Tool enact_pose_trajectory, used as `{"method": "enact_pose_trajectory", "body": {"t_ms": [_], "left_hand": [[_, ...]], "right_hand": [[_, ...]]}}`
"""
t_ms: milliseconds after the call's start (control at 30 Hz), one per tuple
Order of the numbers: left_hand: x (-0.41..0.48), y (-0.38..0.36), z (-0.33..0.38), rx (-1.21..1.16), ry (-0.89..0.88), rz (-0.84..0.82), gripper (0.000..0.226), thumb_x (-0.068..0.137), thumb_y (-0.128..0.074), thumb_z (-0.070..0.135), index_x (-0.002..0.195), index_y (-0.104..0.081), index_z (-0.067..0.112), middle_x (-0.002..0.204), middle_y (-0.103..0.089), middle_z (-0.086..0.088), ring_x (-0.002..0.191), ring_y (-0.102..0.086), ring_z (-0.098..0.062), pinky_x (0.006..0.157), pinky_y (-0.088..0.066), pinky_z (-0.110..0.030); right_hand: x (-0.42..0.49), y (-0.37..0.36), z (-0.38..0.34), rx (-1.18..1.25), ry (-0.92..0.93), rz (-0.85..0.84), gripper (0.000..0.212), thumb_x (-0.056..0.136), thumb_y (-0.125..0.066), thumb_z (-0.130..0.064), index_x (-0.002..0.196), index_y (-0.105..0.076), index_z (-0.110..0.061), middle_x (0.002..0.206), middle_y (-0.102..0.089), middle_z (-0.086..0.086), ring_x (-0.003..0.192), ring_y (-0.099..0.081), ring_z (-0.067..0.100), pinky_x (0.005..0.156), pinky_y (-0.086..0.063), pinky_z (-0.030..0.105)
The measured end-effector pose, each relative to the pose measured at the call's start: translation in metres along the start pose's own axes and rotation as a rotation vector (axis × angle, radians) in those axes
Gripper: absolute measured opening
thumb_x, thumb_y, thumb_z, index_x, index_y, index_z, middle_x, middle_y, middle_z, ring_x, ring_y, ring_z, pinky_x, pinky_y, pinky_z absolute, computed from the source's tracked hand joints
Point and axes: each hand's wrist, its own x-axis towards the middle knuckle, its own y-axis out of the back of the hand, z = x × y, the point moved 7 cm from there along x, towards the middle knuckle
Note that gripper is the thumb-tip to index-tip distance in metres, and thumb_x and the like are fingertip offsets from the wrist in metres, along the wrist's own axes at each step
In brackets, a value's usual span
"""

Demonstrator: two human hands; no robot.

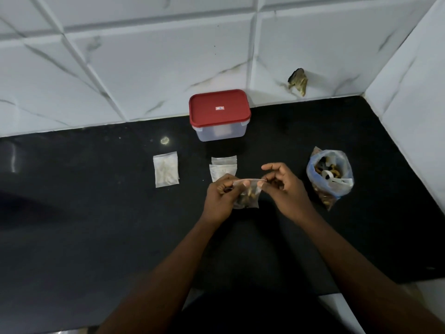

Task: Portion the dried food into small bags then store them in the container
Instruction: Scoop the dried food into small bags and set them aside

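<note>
risk, left: a flat stack of spare bags (166, 168) lies loose on the black counter (96, 213), well apart from the work. a forearm sweep could scatter it.

risk, centre: a second stack (222, 166) lies just beyond the left hand (221, 198), partly hidden by it, and could be dragged along. the container (219, 115) stands behind it at the tiled wall with its red lid on, so it must be opened before any portion goes in. if food sits in the seal strip of the portion bag (248, 197), the closure may stay partly open and spill.

risk, right: the bulk bag (330, 174) of dried food stands open-mouthed and unsupported. a knock from the right hand (284, 186) could tip it.

left hand: fingers curled, pinching the left end of the portion bag's top edge.

portion bag: held between both hands in front of the second stack, dark food in its lower half. whether it rests on the counter cannot be told.

right hand: pinches the right end of the same edge, with one finger raised clear. judged step: sealing.
</note>
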Motion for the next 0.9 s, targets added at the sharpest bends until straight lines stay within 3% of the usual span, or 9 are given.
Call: {"method": "enact_pose_trajectory", "body": {"t_ms": [133, 333, 467, 633, 767, 900], "left_hand": [[-0.003, 0.018, -0.007, -0.032, 0.029, 0.010, 0.020, 0.097, -0.069, 0.013, 0.092, -0.074, -0.006, 0.083, -0.069, 0.001, 0.080, -0.067, -0.012, 0.073, -0.055, -0.026], [-0.011, 0.040, -0.018, -0.180, 0.133, -0.003, 0.021, 0.098, -0.067, 0.010, 0.102, -0.076, -0.008, 0.085, -0.074, -0.001, 0.080, -0.071, -0.011, 0.071, -0.055, -0.022], [-0.013, 0.056, -0.025, -0.200, 0.165, 0.001, 0.017, 0.091, -0.074, 0.011, 0.104, -0.078, -0.001, 0.098, -0.079, -0.014, 0.091, -0.076, -0.023, 0.080, -0.060, -0.030], [-0.007, 0.073, -0.035, -0.155, 0.197, 0.017, 0.018, 0.095, -0.072, 0.016, 0.101, -0.079, 0.001, 0.099, -0.080, -0.014, 0.100, -0.075, -0.036, 0.091, -0.061, -0.043], [0.002, 0.078, -0.041, -0.068, 0.200, 0.054, 0.016, 0.092, -0.076, 0.018, 0.097, -0.081, 0.004, 0.094, -0.080, -0.008, 0.091, -0.076, -0.022, 0.087, -0.061, -0.038], [0.008, 0.076, -0.045, -0.020, 0.214, 0.064, 0.016, 0.090, -0.079, 0.021, 0.096, -0.082, 0.006, 0.093, -0.080, -0.004, 0.091, -0.077, -0.022, 0.088, -0.061, -0.037]], "right_hand": [[-0.002, -0.018, -0.006, 0.067, -0.020, -0.040, 0.039, 0.087, -0.080, -0.017, 0.121, -0.064, -0.025, 0.100, -0.073, -0.003, 0.093, -0.070, 0.006, 0.083, -0.055, 0.018], [0.005, -0.045, -0.006, 0.127, -0.036, -0.036, 0.028, 0.089, -0.076, -0.010, 0.112, -0.068, -0.022, 0.092, -0.075, -0.002, 0.092, -0.072, 0.011, 0.088, -0.057, 0.027], [0.012, -0.059, 0.000, 0.118, -0.076, -0.019, 0.024, 0.086, -0.077, -0.008, 0.104, -0.068, -0.021, 0.087, -0.074, -0.002, 0.086, -0.072, 0.012, 0.082, -0.057, 0.028], [0.023, -0.068, 0.006, 0.089, -0.099, -0.002, 0.023, 0.082, -0.081, -0.007, 0.099, -0.068, -0.016, 0.082, -0.073, 0.004, 0.079, -0.070, 0.015, 0.080, -0.058, 0.031], [0.028, -0.069, 0.011, 0.064, -0.116, 0.000, 0.020, 0.082, -0.082, -0.007, 0.095, -0.069, -0.016, 0.077, -0.071, -0.001, 0.075, -0.067, 0.010, 0.077, -0.056, 0.027], [0.032, -0.068, 0.020, 0.029, -0.132, 0.013, 0.021, 0.081, -0.082, -0.008, 0.095, -0.069, -0.017, 0.078, -0.071, -0.004, 0.076, -0.067, 0.007, 0.076, -0.055, 0.027]]}}
